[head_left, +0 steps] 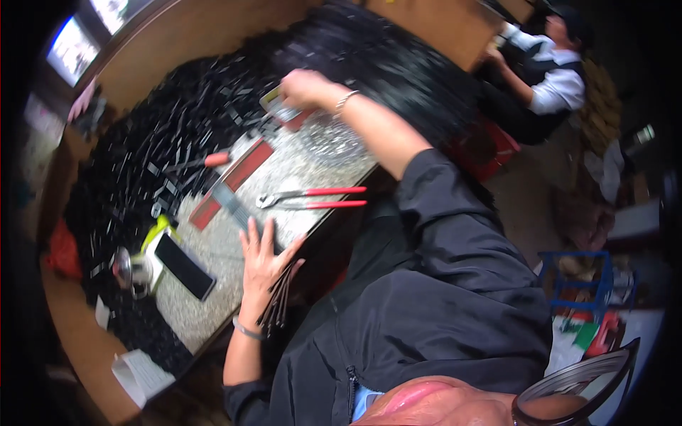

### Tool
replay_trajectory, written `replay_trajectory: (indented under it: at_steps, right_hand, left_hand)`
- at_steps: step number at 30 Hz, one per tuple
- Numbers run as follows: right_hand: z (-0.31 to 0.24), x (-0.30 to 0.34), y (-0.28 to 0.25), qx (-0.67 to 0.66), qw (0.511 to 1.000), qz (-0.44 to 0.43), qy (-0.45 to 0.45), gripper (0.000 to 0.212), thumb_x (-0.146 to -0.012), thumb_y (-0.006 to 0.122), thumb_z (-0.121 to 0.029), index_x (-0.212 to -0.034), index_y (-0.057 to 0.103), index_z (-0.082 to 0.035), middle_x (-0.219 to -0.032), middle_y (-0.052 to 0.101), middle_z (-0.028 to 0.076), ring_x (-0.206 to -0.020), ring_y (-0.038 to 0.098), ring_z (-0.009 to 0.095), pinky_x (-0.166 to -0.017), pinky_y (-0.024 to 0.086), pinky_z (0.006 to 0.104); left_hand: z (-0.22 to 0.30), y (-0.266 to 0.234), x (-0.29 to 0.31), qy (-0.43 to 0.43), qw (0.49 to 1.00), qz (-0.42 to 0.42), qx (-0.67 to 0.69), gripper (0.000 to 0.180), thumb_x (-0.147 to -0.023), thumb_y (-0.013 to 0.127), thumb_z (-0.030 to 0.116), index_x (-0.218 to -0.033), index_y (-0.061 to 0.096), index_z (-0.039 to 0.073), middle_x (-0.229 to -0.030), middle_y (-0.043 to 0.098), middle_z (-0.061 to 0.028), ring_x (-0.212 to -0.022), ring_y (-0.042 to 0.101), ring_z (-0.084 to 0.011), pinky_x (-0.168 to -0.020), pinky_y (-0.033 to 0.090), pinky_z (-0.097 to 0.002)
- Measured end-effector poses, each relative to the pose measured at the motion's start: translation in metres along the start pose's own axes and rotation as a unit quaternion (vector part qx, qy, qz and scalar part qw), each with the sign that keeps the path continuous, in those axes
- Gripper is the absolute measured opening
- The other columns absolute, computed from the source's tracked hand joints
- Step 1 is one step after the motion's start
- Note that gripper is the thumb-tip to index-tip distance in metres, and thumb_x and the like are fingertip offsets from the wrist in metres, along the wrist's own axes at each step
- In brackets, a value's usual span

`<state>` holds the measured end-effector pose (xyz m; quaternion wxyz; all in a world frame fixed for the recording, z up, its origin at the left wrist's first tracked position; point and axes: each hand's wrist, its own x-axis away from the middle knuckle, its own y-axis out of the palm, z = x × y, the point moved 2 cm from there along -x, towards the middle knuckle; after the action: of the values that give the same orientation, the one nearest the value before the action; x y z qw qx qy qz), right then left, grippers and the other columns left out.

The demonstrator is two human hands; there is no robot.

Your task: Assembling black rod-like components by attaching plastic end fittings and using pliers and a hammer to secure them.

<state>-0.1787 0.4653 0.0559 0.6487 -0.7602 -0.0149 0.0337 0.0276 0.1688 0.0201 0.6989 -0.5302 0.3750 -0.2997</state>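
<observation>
My left hand [263,273] is over the near edge of the stone-topped table, fingers stretched toward a flat grey metal piece [231,202]. A bunch of thin dark strips [280,302] hangs from its thumb side and seems held in the palm. That metal piece lies across a long reddish-brown bar [241,174]. Right of it rest pliers [312,199] with red handles. My right hand [305,89] is closed and blurred, at a small yellow-edged container [273,103]; what its fingers hold is hidden. Close below that hand is a heap of small shiny pieces [330,142].
Black strip-like parts [135,181] are piled across the far and left sides. A dark phone [185,266] and an orange-handled tool [213,160] lie at the pile's edge. Cardboard [440,28] rises at the back. Another person [540,78] sits at the upper right; a blue stool [582,280] stands right.
</observation>
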Motion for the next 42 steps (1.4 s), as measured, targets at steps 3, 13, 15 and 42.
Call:
replay_trajectory:
  at_steps: [3,13,15,42]
  right_hand:
    - [-0.001,0.01,-0.012,-0.086,0.988,0.13,-0.018,0.021,-0.081,0.056,-0.027,-0.093,0.064,-0.011,-0.088,0.065,0.013,-0.083,0.062,0.031,-0.073,0.049,0.0397]
    - [-0.119,0.01,0.042,-0.333,0.928,-0.025,-0.164,0.017,-0.084,0.063,-0.018,-0.084,0.064,-0.001,-0.065,0.057,-0.001,-0.062,0.048,0.005,-0.058,0.041,0.0232]
    - [-0.121,0.005,0.05,-0.292,0.945,-0.049,-0.136,0.023,-0.08,0.064,-0.024,-0.086,0.066,-0.002,-0.075,0.065,0.011,-0.069,0.062,0.02,-0.066,0.047,0.0313]
    - [-0.131,-0.005,0.054,-0.305,0.931,-0.089,-0.177,0.022,-0.08,0.067,-0.023,-0.09,0.068,-0.003,-0.073,0.065,0.008,-0.068,0.057,0.013,-0.07,0.046,0.0283]
  left_hand:
    - [-0.003,-0.002,-0.004,0.015,1.0,0.024,0.011,0.056,-0.075,0.065,0.031,-0.128,0.047,0.037,-0.134,0.037,-0.0234,-0.125,0.029,-0.0492,-0.099,0.026,-0.0612]
    - [-0.004,0.001,0.001,0.004,1.0,0.021,-0.021,0.055,-0.079,0.06,0.039,-0.131,0.041,0.042,-0.137,0.033,-0.0228,-0.127,0.028,-0.0488,-0.099,0.027,-0.0625]
    - [-0.004,0.004,0.001,0.01,0.999,0.029,-0.016,0.055,-0.08,0.059,0.038,-0.132,0.04,0.042,-0.137,0.033,-0.0224,-0.127,0.028,-0.0487,-0.1,0.026,-0.0627]
    - [-0.008,0.005,0.002,0.012,1.0,0.015,0.008,0.073,-0.074,0.063,0.023,-0.136,0.031,0.044,-0.139,0.03,-0.0227,-0.129,0.026,-0.0468,-0.102,0.025,-0.0608]
